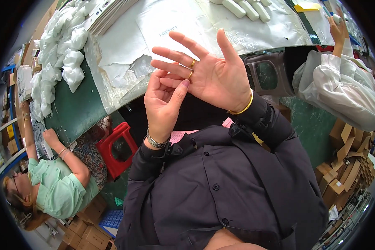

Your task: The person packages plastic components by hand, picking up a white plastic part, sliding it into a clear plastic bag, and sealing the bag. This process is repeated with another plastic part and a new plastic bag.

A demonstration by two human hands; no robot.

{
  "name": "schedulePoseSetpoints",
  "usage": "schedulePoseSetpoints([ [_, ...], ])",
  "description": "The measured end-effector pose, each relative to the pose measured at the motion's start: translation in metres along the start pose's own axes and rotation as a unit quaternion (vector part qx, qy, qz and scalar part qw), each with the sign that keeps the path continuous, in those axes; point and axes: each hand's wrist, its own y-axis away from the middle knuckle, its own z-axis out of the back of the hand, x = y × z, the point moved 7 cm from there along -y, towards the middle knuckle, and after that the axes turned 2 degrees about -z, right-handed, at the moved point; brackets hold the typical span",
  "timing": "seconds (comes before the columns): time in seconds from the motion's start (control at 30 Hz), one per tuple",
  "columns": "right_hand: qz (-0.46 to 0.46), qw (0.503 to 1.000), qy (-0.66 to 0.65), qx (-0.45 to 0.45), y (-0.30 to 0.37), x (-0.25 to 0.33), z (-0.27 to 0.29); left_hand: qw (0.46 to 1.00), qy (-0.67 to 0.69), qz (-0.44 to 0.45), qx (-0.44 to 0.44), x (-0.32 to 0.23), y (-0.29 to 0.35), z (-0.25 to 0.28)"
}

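Note:
My right hand is held palm up above the table's near edge, fingers stretched out and spread. It has gold-coloured rings on two fingers and a gold-coloured bracelet at the wrist. My left hand, a metal-banded watch on its wrist, closes thumb and fingers round the little finger of the right hand. Its thumb tip lies close below the lower ring. No other object shows in either hand. Beyond them a torn white sheet covers the table.
White plastic-wrapped bundles and a stack of printed sheets or flat boxes lie far left; white rounded pieces lie far right. A red stool and co-worker are left. Another co-worker, grey chair and cardboard are right.

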Motion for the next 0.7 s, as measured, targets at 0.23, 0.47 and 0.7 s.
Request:
schedulePoseSetpoints([
  [0.23, -0.002, 0.999, 0.031, -0.022, -0.005, 0.0, 0.0, 1.0, 0.005, 0.008, -0.016, 0.003, -0.003, 0.005],
  [0.47, 0.112, 0.744, 0.634, -0.179, -0.003, 0.079, 0.002, 0.985, -0.152, -0.078, -0.029, -0.003, -0.001, 0.019],
  [0.7, 0.288, 0.108, 0.902, -0.304, -0.021, 0.17, -0.001, 0.807, -0.52, -0.279, -0.008, -0.029, -0.008, 0.014],
])
